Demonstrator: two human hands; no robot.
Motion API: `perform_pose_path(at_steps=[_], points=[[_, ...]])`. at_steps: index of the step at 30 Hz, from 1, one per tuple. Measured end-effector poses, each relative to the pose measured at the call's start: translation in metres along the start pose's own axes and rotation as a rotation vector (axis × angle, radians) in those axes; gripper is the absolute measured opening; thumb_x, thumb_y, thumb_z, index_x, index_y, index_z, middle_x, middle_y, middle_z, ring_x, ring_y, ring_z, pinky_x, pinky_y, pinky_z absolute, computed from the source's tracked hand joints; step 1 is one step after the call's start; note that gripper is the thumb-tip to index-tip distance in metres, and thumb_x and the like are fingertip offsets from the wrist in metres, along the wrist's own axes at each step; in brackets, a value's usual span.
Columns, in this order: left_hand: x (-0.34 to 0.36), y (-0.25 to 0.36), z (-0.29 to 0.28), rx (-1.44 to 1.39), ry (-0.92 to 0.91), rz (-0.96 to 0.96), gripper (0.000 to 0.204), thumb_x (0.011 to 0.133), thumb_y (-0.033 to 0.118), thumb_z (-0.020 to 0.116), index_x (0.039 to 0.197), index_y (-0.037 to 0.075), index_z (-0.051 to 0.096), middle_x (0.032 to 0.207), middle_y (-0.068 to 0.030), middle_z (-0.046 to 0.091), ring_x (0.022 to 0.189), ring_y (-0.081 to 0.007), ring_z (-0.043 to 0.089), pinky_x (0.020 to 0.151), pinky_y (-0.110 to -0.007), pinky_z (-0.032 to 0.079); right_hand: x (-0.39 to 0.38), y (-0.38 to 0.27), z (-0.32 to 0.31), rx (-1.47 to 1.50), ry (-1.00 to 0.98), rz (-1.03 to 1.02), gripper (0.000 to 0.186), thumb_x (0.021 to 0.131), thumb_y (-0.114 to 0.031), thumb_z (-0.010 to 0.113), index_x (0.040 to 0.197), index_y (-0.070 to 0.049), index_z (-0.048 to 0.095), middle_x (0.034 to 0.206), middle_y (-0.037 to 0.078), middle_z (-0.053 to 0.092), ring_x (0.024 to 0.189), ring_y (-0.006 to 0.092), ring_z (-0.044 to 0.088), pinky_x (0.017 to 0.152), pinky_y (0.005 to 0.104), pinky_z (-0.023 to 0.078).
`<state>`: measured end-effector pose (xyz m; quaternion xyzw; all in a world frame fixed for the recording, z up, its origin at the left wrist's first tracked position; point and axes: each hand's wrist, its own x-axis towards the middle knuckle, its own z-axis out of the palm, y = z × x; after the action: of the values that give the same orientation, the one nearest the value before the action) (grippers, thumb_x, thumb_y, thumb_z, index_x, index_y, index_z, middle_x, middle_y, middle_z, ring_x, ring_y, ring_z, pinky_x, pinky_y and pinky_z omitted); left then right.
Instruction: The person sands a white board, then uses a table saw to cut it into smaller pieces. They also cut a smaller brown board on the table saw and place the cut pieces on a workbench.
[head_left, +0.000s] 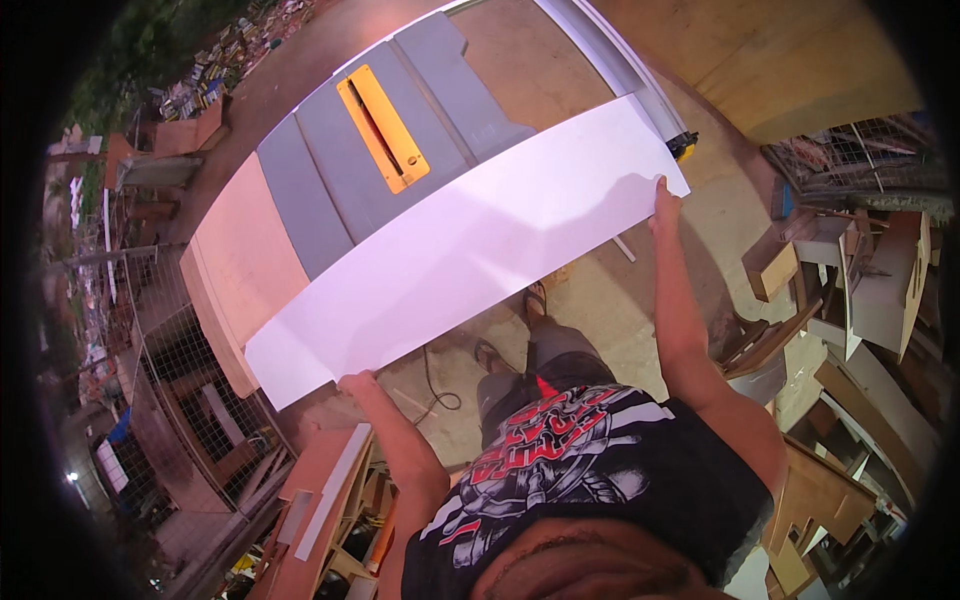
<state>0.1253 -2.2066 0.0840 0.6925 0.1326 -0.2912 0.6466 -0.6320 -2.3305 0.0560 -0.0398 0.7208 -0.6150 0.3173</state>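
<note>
A long white board (455, 255) lies across the near side of a table saw (320, 165) with a grey top. My left hand (357, 381) is closed on the board's near edge, close to its left end. At the right end, my right hand (665, 203) grips the edge with the thumb on top; its other fingers are hidden beneath. Beyond the board, a yellow insert (378, 130) with a dark slot is set in the saw top. I cannot make out a blade in the slot.
A light wooden extension (243, 250) adjoins the saw's left side, and a pale rail (610, 50) runs along its right. Wood offcuts (850, 280) are piled at right, more boards (325, 500) at lower left. A black cable (432, 385) lies on the floor near my feet.
</note>
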Motion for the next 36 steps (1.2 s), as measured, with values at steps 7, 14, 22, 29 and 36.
perform_pose_path(at_steps=[7,14,22,29,36], points=[[0.013,-0.003,0.014,-0.040,-0.028,-0.035,0.069,0.104,0.057,0.036,0.147,0.005,0.048,0.151,-0.0123,0.049,0.139,-0.0348,0.045,0.115,-0.054,0.038,0.012,-0.013,0.024,-0.098,0.024,0.106,0.072,0.096,-0.037,0.073,0.133,0.019,0.047,0.126,0.027,0.062,0.105,0.0305,0.067,0.090,0.0439,0.057],[0.027,-0.004,0.013,-0.201,-0.076,-0.074,0.070,0.104,0.059,0.036,0.148,0.005,0.047,0.151,-0.0121,0.049,0.139,-0.0343,0.046,0.114,-0.053,0.039,0.032,-0.009,0.038,-0.114,-0.072,0.026,0.075,0.097,-0.045,0.068,0.130,0.019,0.051,0.124,0.027,0.064,0.109,0.0345,0.067,0.091,0.0447,0.056],[-0.056,-0.113,-0.029,-0.521,-0.281,-0.435,0.073,0.102,0.069,0.033,0.144,0.011,0.049,0.134,-0.0064,0.055,0.122,-0.0251,0.052,0.108,-0.045,0.041,-0.123,0.001,0.027,-1.139,-0.304,-1.167,0.093,0.088,-0.048,0.074,0.150,0.010,0.035,0.153,0.035,0.036,0.144,0.0470,0.034,0.116,0.0557,0.031],[-0.039,-0.220,0.073,-0.267,-0.397,-0.559,0.045,0.102,0.043,0.041,0.135,0.016,0.057,0.131,-0.0077,0.060,0.120,-0.0283,0.055,0.108,-0.044,0.040,-0.195,-0.030,0.083,-1.347,-1.241,-1.459,0.099,0.079,-0.071,0.068,0.160,-0.022,0.036,0.168,0.017,0.022,0.155,0.0395,0.021,0.117,0.0732,0.011],[-0.017,-0.230,0.108,-0.304,-0.335,-0.529,0.044,0.102,0.039,0.044,0.136,0.014,0.057,0.132,-0.0100,0.060,0.121,-0.0294,0.055,0.108,-0.045,0.041,-0.177,-0.031,0.074,-1.332,-1.212,-1.555,0.087,0.088,-0.064,0.061,0.159,-0.021,0.036,0.167,0.015,0.026,0.153,0.0330,0.027,0.114,0.0746,0.015]])
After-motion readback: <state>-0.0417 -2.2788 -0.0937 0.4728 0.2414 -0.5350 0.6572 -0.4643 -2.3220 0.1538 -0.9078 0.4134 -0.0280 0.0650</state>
